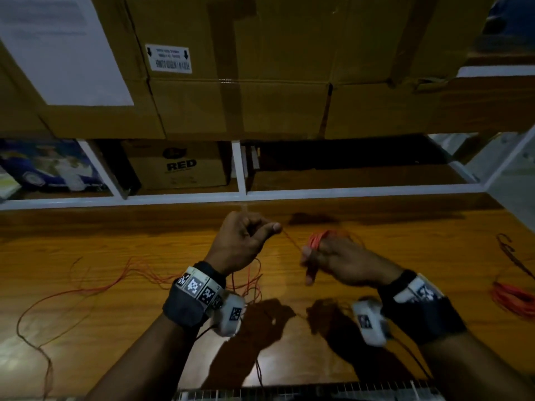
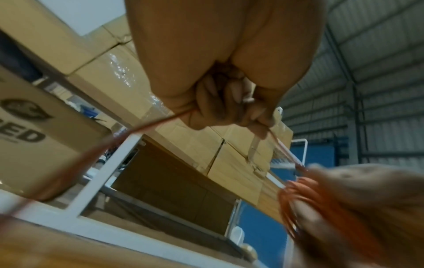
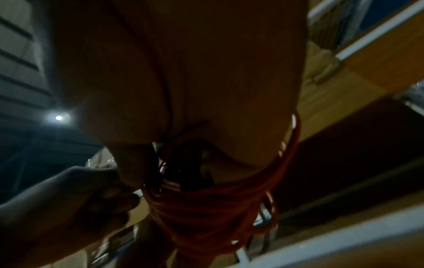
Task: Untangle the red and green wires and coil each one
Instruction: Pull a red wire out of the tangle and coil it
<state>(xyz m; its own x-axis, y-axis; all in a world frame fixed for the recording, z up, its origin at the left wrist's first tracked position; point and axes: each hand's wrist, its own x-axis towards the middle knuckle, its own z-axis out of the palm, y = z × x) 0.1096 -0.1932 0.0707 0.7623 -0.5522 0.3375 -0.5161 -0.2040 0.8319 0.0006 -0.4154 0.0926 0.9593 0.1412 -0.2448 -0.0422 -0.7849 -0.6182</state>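
1. Loose red wire (image 1: 86,290) trails in loops across the left of the wooden table (image 1: 376,227).
2. The left hand (image 1: 243,244) is raised above the table, fingers curled, pinching the wire between thumb and forefinger.
3. A taut stretch runs rightward to the right hand (image 1: 338,261).
4. That hand, held level, has a red coil (image 1: 318,238) wound round its fingers, which grip it.
5. Another wire bundle (image 1: 515,296) lies at the table's right edge.

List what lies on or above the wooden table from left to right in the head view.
Loose red wire → left hand → red coil around the right hand → second red coil at the table's right edge.
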